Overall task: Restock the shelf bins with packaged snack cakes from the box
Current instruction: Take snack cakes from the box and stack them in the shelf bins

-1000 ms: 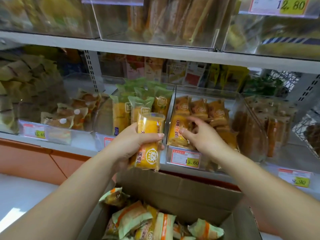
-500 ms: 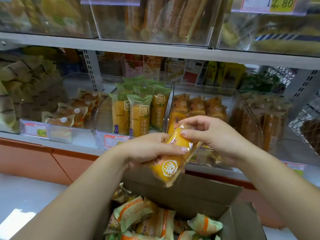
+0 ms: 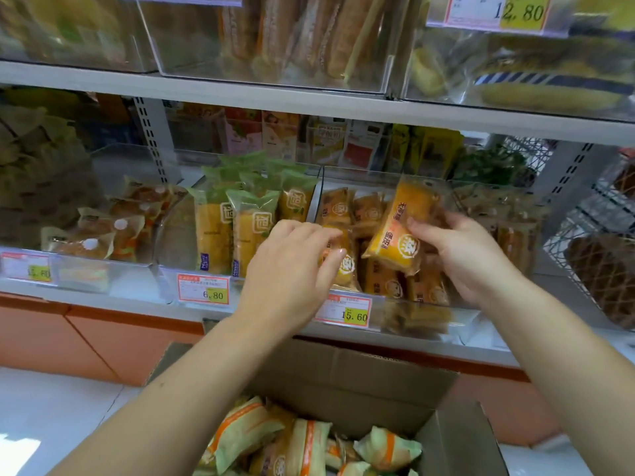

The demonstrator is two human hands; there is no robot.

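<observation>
Right hand [image 3: 464, 259] pinches the orange snack cake pack [image 3: 395, 235] by its right edge, just above the clear bin [image 3: 412, 316] of matching packs. Its long axis leans up and to the right, logo end down, so it should drop in nearly upright. Left hand [image 3: 292, 266] curls against a standing pack [image 3: 345, 267]; grip unclear. Half a second ago both hands held the pack lower, over the box [image 3: 343, 379].
</observation>
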